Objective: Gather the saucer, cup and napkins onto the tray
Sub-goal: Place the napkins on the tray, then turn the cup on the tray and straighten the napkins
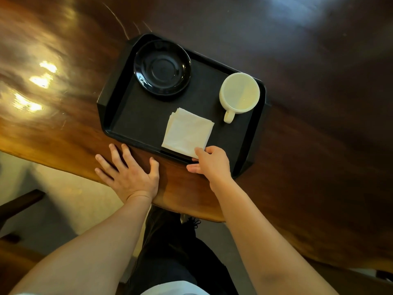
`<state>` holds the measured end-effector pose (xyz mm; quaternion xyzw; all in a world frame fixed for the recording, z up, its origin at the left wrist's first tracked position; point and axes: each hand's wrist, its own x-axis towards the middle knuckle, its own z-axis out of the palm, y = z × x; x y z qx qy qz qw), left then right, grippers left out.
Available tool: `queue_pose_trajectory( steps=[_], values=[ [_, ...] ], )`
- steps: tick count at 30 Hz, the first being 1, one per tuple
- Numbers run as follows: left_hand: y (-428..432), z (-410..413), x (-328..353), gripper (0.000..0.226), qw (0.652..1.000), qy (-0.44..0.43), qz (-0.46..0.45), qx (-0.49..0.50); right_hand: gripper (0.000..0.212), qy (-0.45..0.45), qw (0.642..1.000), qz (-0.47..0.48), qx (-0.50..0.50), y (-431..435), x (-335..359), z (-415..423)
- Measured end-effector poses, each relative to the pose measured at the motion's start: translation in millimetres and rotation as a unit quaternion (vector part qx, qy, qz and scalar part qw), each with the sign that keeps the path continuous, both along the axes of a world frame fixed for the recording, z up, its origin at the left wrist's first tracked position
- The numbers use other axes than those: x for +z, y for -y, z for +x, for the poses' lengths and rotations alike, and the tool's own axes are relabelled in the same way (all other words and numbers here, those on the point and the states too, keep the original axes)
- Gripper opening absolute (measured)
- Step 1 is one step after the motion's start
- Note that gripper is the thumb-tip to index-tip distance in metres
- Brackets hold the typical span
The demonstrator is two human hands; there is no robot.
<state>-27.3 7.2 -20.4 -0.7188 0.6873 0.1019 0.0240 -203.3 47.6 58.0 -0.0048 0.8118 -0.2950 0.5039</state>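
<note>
Already on the black tray (114,124), a stack of white napkins (187,130) lies just beyond the right hand (209,161), whose thumb and fingertips pinch the stack's nearest corner where it overhangs the tray's near rim. The left hand (127,171) lies flat and spread on the wooden bench (63,128), fingers apart, holding nothing, just short of the tray's near edge. Farther from both hands, the black saucer (162,68) sits in the tray's far corner on the left-hand side, and the cream cup (239,93) stands upright ahead of the right hand, its handle turned back toward the person; cup and saucer sit well apart. All three items appear to be within the tray, so the gathering looks close to done. The napkins are light, soft and loosely stacked, so they would likely fan out or slide if dragged by one corner; a flat press across the top or a pinch through the full stack should keep them square. The cup and saucer look like glazed ceramic, hard, smooth and breakable; the cup is best taken by its handle, the saucer by its rim.
</note>
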Motion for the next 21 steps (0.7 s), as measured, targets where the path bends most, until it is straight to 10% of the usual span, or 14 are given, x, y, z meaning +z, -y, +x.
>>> queue_pose_trajectory(
  steps=[21],
  values=[
    [-1.3, 1.9, -0.7, 0.085, 1.000, -0.024, -0.014, -0.004, 0.053, -0.039, 0.984, -0.073, -0.159, 18.2, 20.6, -62.6]
  ],
)
